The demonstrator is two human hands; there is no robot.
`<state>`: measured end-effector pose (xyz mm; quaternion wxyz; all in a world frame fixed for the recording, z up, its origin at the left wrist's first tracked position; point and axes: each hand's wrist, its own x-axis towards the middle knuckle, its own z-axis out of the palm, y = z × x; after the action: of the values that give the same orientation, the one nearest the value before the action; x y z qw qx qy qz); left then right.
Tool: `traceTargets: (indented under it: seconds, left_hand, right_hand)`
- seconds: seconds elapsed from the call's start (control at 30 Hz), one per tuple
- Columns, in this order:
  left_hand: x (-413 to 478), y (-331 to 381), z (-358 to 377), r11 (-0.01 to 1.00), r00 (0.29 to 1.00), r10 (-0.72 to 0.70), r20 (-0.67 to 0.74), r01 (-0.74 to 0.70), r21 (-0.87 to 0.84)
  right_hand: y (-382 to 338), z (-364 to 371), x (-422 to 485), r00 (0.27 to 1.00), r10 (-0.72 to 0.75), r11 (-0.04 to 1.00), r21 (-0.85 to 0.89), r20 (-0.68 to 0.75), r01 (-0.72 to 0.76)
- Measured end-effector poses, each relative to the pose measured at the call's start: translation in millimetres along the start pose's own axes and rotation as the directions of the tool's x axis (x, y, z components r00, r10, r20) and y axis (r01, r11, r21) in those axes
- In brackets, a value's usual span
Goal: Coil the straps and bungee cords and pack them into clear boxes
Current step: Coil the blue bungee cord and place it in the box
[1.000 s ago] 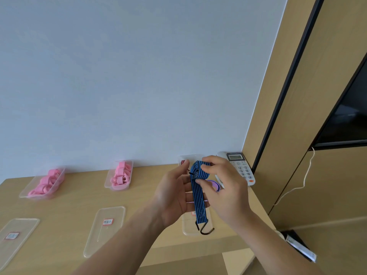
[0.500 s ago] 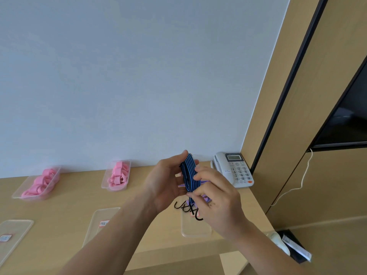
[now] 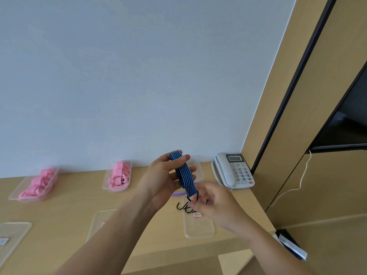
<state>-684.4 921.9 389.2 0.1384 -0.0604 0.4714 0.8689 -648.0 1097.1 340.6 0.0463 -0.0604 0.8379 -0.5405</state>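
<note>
Grasping 1 bungee cord: left hand and right hand grips, near 3 lids.

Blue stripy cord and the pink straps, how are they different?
The blue cord is held up off the table in the left hand, with the right hand at its lower end; the pink straps lie in a clear box on the table. The blue cord has dark stripes; the pink straps are plain. The blue cord ends in black hooks; the pink straps show none. Both are flat bands, folded up.
</note>
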Motion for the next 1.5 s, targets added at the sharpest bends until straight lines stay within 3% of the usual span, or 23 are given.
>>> traceTargets:
  seconds: [0.07, 0.17, 0.27, 0.4, 0.53, 0.67, 0.9, 1.23, 1.5]
  left_hand:
    - [-3.3, 1.4, -3.1, 1.000, 1.000, -0.010, 0.016, 0.011, -0.007]
    - [-7.9, 0.7, -13.2, 0.999, 0.999, -0.034, 0.039, 0.033, 0.009]
    - [-13.3, -2.4, -26.3, 0.998, 0.995, -0.062, 0.077, 0.061, 0.015]
    - [-19.7, -8.9, -44.9, 0.997, 0.993, -0.073, 0.094, 0.072, 0.016]
    - [-20.4, -14.4, -64.8, 0.997, 0.992, -0.075, 0.105, 0.078, -0.016]
    - [-12.3, -25.4, -82.5, 0.992, 0.992, -0.093, 0.082, 0.099, -0.072]
    - [26.0, -29.1, -99.8, 0.994, 0.998, -0.047, -0.034, 0.050, 0.095]
    - [123.1, -34.7, -88.4, 0.943, 0.974, -0.217, -0.063, 0.226, 0.244]
    - [210.3, -54.0, -64.6, 0.888, 0.939, -0.334, -0.085, 0.343, 0.306]
  right_hand:
    - [2.7, 5.4, 1.5, 0.998, 0.046, 0.999, 0.010, 0.042, -0.046]
    - [-3.1, 15.1, 1.8, 0.998, 0.066, 0.998, 0.016, -0.017, -0.066]
    - [-10.1, 24.4, 1.5, 0.979, 0.162, 0.982, 0.118, -0.123, -0.148]
    - [-5.6, 43.9, -2.2, 0.953, 0.279, 0.941, 0.231, -0.115, -0.248]
    - [1.3, 62.2, -5.2, 0.928, 0.372, 0.735, 0.607, 0.010, -0.301]
    - [-6.0, 68.8, 2.3, 0.947, 0.308, 0.602, 0.753, 0.088, -0.265]
    - [-7.6, 73.6, 48.3, 0.952, 0.282, 0.658, 0.699, 0.115, -0.279]
    - [34.3, 49.6, 135.5, 0.950, 0.278, 0.815, 0.488, 0.141, -0.311]
    - [93.1, 15.7, 201.2, 0.924, 0.365, 0.859, 0.339, 0.116, -0.382]
